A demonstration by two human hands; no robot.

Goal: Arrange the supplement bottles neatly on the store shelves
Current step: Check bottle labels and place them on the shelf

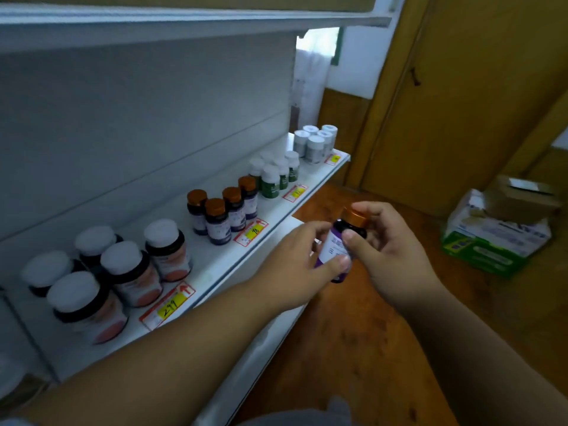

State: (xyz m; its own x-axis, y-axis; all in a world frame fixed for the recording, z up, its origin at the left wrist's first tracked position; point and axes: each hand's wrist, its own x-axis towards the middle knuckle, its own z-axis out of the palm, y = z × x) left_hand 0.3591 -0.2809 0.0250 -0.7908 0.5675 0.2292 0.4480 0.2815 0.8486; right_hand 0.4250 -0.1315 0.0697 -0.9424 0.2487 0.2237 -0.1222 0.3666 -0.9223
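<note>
White shelf (215, 265): bottles grouped by kind, well left of hands.
Copper-capped group (222, 212): matching row, up-left of held bottle.
Held bottle (341, 241): off shelf, long axis tilted, cap up-right.
Left hand (295, 265): nearer shelf, label pinched.
Right hand (387, 244): fingers curled round cap end.

held bottle (339, 244) label blurred, partly behind fingers, price tags (172, 302) partly unreadable

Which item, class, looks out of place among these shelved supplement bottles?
One copper-capped bottle is off the shelf, held tilted in both hands, left hand and right hand, while its four matching bottles stand grouped upright.
</note>
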